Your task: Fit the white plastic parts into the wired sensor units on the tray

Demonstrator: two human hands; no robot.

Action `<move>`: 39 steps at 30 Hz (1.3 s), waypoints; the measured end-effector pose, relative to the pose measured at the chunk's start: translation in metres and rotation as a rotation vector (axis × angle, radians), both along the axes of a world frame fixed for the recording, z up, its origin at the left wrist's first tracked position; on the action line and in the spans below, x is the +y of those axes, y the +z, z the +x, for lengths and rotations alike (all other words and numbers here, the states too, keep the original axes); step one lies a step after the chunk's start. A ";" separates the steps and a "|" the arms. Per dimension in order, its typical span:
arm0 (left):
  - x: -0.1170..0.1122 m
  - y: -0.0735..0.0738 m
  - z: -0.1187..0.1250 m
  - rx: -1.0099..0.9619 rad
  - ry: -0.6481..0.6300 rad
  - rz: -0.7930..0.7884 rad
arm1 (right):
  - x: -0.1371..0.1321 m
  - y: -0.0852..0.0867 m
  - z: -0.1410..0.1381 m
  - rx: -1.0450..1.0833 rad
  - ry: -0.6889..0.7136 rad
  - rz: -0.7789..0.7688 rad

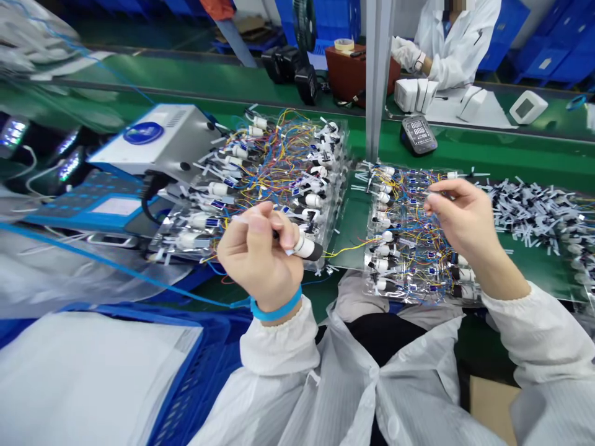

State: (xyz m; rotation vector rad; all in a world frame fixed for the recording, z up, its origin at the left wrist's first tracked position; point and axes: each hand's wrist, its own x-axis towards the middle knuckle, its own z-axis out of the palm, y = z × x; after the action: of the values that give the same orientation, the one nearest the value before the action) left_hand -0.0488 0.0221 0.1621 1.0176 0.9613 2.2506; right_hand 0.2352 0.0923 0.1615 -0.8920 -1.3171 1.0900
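White cylindrical component (pixel 304 246) pinched in the left hand (pixel 258 257); right hand (pixel 460 226) pinching something thin above a clear wired tray (pixel 368 279).

And there's the left hand (pixel 255 257), curled tight and pinching, left wrist (pixel 274 296) bent inward; the right hand (pixel 460 223) is up too, fingertips (pixel 431 203) pressed together, well apart, right forearm (pixel 499 272) angled up!

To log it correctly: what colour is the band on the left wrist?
The wristband is bright blue, best seen in the head view.
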 end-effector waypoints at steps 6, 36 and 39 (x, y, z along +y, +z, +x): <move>-0.021 -0.012 0.034 0.331 -0.274 -0.015 | -0.065 0.043 -0.024 0.039 0.173 0.117; -0.031 -0.021 0.066 0.526 -0.368 0.080 | -0.099 0.006 -0.032 -0.072 0.174 0.170; -0.032 -0.021 0.068 0.540 -0.342 0.046 | -0.098 0.004 -0.029 -0.126 0.160 0.204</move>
State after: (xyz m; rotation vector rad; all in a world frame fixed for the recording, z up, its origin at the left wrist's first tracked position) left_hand 0.0195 -0.0100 0.1411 1.7184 0.8558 1.7538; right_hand 0.2057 -0.0061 0.1656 -0.7226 -1.5960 1.0123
